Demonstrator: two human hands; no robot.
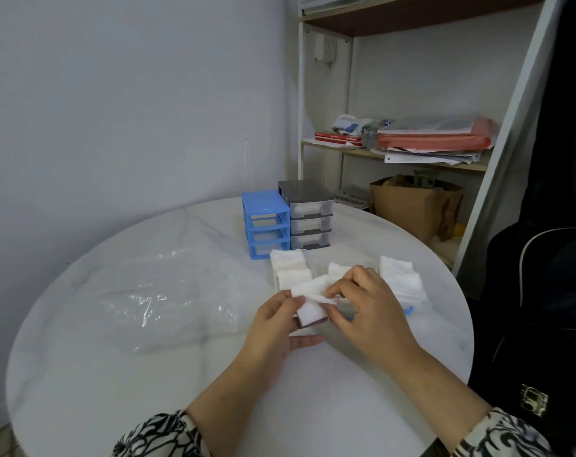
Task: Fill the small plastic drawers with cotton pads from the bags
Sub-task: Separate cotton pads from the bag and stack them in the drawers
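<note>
At the far left of the round white surface lies a crumpled clear plastic bag, flattened and spread toward the middle. Right of it, toward the back edge, stands a blue drawer frame with its slots showing open, and touching its right side is a grey drawer unit with three clear drawers pushed in, the top one showing something white inside. In front of these two, nearer the person, sits a clear drawer filled with white cotton pads. Just below and right of it, the left hand holds a small stack of cotton pads above the surface, thumb and fingers curled around it. The right hand meets it from the other side, its fingertips pinching the top pad of the same stack, which is lifted and creased. Behind the right hand another patch of white pads shows; whether they lie in a drawer cannot be told. Farther right rests a further batch of pads, near the surface's right edge, with a bit of blue plastic just in front of it. Both forearms end in black-and-white patterned sleeves. Beyond the surface on the right stands a shelf carrying papers and red folders, with a brown paper bag below it.
</note>
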